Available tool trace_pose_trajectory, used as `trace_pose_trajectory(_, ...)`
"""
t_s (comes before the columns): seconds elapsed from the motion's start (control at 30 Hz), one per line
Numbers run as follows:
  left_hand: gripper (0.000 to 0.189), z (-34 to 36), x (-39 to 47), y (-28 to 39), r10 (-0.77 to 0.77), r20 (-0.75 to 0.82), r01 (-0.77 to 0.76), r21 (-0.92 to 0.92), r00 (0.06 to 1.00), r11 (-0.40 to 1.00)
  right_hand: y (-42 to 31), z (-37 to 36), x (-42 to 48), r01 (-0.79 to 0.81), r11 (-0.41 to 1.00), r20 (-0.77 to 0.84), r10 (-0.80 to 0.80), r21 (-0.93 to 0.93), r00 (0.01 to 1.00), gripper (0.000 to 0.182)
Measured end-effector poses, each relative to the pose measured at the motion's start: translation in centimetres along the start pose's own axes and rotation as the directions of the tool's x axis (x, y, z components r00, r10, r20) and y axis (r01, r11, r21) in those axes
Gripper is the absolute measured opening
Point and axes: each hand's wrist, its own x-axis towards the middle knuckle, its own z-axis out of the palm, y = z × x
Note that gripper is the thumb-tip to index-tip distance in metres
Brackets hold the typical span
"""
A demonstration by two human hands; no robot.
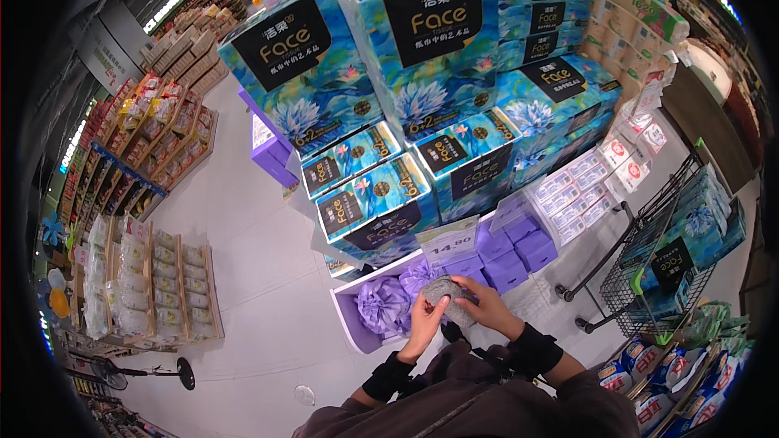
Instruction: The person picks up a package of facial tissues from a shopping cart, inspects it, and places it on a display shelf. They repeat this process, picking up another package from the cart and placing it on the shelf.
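A small grey cloth-like bundle (pixel 449 299) is held between both hands in front of my body. My left hand (pixel 429 316) grips its left side, with the thumb pressed on the front. My right hand (pixel 484 304) has its fingers on the upper right side of it. Just beyond the hands is a low purple-and-white bin (pixel 355 333) with shiny purple drawstring bags (pixel 382 305) and purple boxes (pixel 505 271). A price sign (pixel 449 243) stands at the bin's back edge. Behind it rise stacked blue floral tissue packs (pixel 426 36). Black bands wrap both wrists.
A wire shopping cart (pixel 657 267) with blue tissue packs stands at the right. Blue-and-white bags (pixel 651 371) sit on a rack at the lower right. Snack shelves (pixel 146 128), shelves of clear packs (pixel 152 286) and a black pedestal fan (pixel 149 372) are across the aisle at left.
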Motion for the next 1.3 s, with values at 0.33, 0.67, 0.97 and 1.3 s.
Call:
trace_pose_trajectory(0.33, 0.022, 7.1, 0.2, -0.1, -0.112, 0.082, 0.110, 0.029, 0.990, 0.994, -1.3, -5.6, -5.9, 0.141, 0.988, -0.070, -0.145, -0.069, 0.987, 0.047)
trace_pose_trajectory(0.67, 0.022, 16.8, -4.3, -2.9, -0.238, 0.296, 0.207, 0.132, 0.925, 0.969, -0.8, -11.9, -16.7, 0.137, 0.984, -0.218, -0.109, 0.117, 0.970, 0.033)
trace_pose_trajectory(0.97, 0.024, 25.1, -11.2, -6.8, -0.332, 0.469, 0.231, 0.260, 0.819, 0.937, 0.5, -16.3, -29.2, 0.087, 0.995, -0.321, -0.064, 0.058, 0.945, 0.029)
trace_pose_trajectory(1.3, 0.024, 31.2, -16.3, -9.5, -0.376, 0.585, 0.223, 0.319, 0.718, 0.921, 0.9, -17.9, -38.3, 0.116, 0.984, -0.438, -0.045, 0.137, 0.898, 0.031)
